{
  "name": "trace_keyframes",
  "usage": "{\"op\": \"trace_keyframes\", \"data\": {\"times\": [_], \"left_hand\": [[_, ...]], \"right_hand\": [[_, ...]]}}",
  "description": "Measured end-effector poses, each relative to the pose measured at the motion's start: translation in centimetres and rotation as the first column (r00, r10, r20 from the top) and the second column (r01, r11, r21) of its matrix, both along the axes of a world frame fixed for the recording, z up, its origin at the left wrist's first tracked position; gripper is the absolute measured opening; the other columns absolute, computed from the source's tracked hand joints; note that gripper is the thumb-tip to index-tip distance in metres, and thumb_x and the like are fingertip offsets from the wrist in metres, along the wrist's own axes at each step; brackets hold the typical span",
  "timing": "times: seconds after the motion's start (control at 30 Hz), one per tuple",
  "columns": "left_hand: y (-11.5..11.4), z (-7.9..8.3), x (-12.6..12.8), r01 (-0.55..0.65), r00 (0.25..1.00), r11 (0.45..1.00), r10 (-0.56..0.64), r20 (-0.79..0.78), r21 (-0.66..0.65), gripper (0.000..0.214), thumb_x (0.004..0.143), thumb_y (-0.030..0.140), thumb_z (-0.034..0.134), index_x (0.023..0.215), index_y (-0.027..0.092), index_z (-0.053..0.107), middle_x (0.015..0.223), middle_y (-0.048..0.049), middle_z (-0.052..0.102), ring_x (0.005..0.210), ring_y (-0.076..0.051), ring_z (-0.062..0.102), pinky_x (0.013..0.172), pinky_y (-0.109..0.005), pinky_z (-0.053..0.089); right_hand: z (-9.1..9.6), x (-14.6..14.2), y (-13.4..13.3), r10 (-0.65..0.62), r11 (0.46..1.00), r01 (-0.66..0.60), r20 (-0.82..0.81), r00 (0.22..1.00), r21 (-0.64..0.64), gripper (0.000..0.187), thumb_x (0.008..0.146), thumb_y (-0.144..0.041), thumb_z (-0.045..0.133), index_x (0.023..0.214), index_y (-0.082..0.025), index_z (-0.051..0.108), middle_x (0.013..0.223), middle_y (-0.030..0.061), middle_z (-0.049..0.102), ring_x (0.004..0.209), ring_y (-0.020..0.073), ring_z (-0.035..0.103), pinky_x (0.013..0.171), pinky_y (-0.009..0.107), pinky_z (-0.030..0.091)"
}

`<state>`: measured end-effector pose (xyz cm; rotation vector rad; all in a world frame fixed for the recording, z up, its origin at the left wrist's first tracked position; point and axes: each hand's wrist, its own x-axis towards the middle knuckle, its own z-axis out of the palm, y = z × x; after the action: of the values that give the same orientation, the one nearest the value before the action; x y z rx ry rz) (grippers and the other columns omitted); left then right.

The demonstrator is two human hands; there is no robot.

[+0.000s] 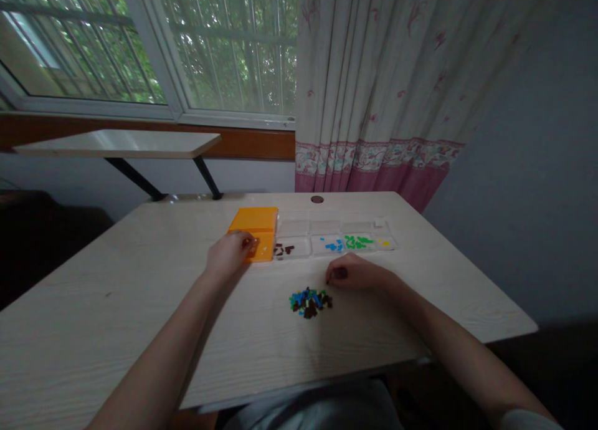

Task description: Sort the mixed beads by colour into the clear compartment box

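My left hand [230, 253] rests at the near corner of an orange lid [255, 232], its fingers curled in a pinch on a small dark piece. My right hand [351, 273] lies on the table just right of a small heap of mixed coloured pieces [309, 301], fingers closed on a small dark piece. Beyond both hands lies a clear compartment tray [327, 227] holding brown pieces [283, 250], blue pieces [334, 245], green pieces [357, 242] and a few yellow pieces [385, 243] in separate cells.
The light wooden table [116, 305] has a round cable hole [317, 199] at its far edge. A small white shelf [116, 143] juts out below the window at the left. A flowered curtain [374, 106] hangs behind the table.
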<state>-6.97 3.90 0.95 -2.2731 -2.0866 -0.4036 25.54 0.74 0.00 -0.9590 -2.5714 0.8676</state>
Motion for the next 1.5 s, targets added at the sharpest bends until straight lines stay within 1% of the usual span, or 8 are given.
{"op": "trace_keyframes", "data": {"times": [0.3, 0.47, 0.67, 0.8, 0.9, 1.1, 1.3, 1.5], "left_hand": [[0.0, -0.2, 0.1, 0.004, 1.000, 1.000, -0.004, -0.001, 0.005, 0.027, 0.080, 0.034, 0.042, 0.086, 0.021, 0.065, 0.095, -0.0080, 0.066, 0.082, -0.023, 0.060, 0.059, -0.026, 0.039], [-1.0, 0.7, 1.6, 0.157, 0.985, 0.983, -0.162, 0.056, 0.095, 0.029, 0.083, 0.035, 0.040, 0.085, 0.018, 0.063, 0.086, -0.0072, 0.065, 0.077, -0.020, 0.058, 0.062, -0.026, 0.039], [-3.2, 0.9, 5.0, 0.422, 0.891, 0.892, -0.441, 0.108, 0.159, 0.024, 0.084, 0.031, 0.042, 0.087, 0.018, 0.062, 0.085, -0.0056, 0.064, 0.078, -0.017, 0.058, 0.066, -0.024, 0.041], [-4.3, 0.0, 7.0, 0.597, 0.788, 0.793, -0.608, 0.099, 0.122, 0.023, 0.086, 0.027, 0.040, 0.085, 0.018, 0.062, 0.080, -0.0047, 0.063, 0.075, -0.015, 0.057, 0.067, -0.024, 0.042], [-4.5, -0.8, 7.8, 0.669, 0.730, 0.739, -0.673, 0.120, 0.078, 0.020, 0.085, 0.024, 0.042, 0.084, 0.019, 0.061, 0.078, -0.0035, 0.063, 0.076, -0.015, 0.058, 0.069, -0.024, 0.043], [-4.6, -1.3, 8.2, 0.686, 0.695, 0.721, -0.689, 0.204, 0.098, 0.017, 0.084, 0.023, 0.045, 0.083, 0.018, 0.062, 0.075, -0.0031, 0.063, 0.072, -0.013, 0.057, 0.066, -0.022, 0.043], [-5.0, -1.1, 8.7, 0.693, 0.655, 0.699, -0.713, 0.250, 0.175, 0.017, 0.082, 0.029, 0.051, 0.089, 0.019, 0.063, 0.070, -0.0023, 0.060, 0.067, -0.012, 0.055, 0.062, -0.021, 0.043], [-5.1, -1.1, 9.0, 0.679, 0.641, 0.689, -0.725, 0.253, 0.255, 0.015, 0.082, 0.028, 0.052, 0.083, 0.017, 0.062, 0.066, -0.0015, 0.056, 0.063, -0.011, 0.053, 0.056, -0.019, 0.040]], "right_hand": [[0.0, 0.1, 0.1, -0.001, 0.999, 0.001, -0.014, 1.000, -0.038, 0.021, 0.068, -0.010, 0.053, 0.084, -0.015, 0.066, 0.059, -0.0032, 0.056, 0.051, 0.0062, 0.049, 0.051, 0.015, 0.037], [0.3, -0.1, 0.0, -0.016, 0.999, 0.016, 0.010, 1.000, -0.035, 0.023, 0.068, -0.011, 0.054, 0.086, -0.016, 0.067, 0.059, -0.0030, 0.056, 0.052, 0.0066, 0.049, 0.052, 0.016, 0.037], [0.2, -0.1, 0.1, -0.010, 0.999, 0.011, 0.016, 1.000, -0.049, 0.024, 0.068, -0.011, 0.054, 0.088, -0.016, 0.066, 0.059, -0.0034, 0.055, 0.052, 0.0065, 0.049, 0.051, 0.015, 0.037], [0.4, -0.1, 0.0, -0.010, 0.999, 0.011, 0.033, 0.999, -0.051, 0.027, 0.067, -0.009, 0.053, 0.089, -0.016, 0.067, 0.059, -0.0034, 0.057, 0.052, 0.0066, 0.049, 0.053, 0.016, 0.037], [0.5, -0.2, 0.0, -0.023, 0.998, 0.026, 0.049, 0.999, -0.056, 0.023, 0.067, -0.009, 0.054, 0.085, -0.016, 0.067, 0.059, -0.0032, 0.057, 0.052, 0.0068, 0.049, 0.053, 0.016, 0.037], [-0.1, -0.8, 0.1, -0.072, 0.996, 0.069, -0.056, 0.996, -0.065, 0.014, 0.075, -0.025, 0.057, 0.080, -0.014, 0.065, 0.062, -0.0006, 0.059, 0.054, 0.0079, 0.049, 0.052, 0.017, 0.037], [-1.1, -2.3, -0.5, -0.126, 0.992, 0.110, -0.293, 0.948, -0.069, 0.014, 0.078, -0.026, 0.054, 0.079, -0.014, 0.062, 0.063, -0.0007, 0.057, 0.056, 0.0076, 0.049, 0.053, 0.017, 0.038], [-1.5, -3.0, -1.0, -0.159, 0.986, 0.128, -0.390, 0.907, -0.104, 0.015, 0.077, -0.029, 0.057, 0.077, -0.014, 0.059, 0.057, -0.0031, 0.052, 0.051, 0.0068, 0.044, 0.049, 0.017, 0.034]]}}
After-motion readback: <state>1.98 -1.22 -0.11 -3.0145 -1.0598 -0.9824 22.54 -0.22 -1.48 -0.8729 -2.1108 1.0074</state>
